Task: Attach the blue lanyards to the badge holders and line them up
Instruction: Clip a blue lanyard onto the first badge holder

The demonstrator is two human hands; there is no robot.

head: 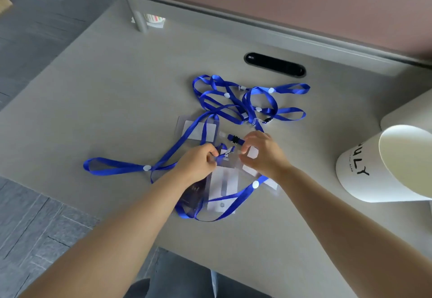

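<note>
Five blue lanyards (117, 163), each with one white slider (147, 168); at least three overlapping clear badge holders (198, 131); one left hand (198, 164); one right hand (264, 155); one white paper tub (374, 169); one black cable slot (274, 65)

Left hand (198, 162), right hand (261, 155) at lanyard clip (228, 152) over clear badge holders (224, 182).

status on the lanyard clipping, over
Left hand pinches lanyard clip. Right hand grips badge holder at its top edge. Spare lanyards tangled behind; paper cup lies off right, apart.

Vantage: head-worn, above the near edge of the desk (93, 101).
Facing: forward and steeply down, toward the partition (280, 0).
Nearness: close; wide angle takes in the floor (35, 227) too.
</note>
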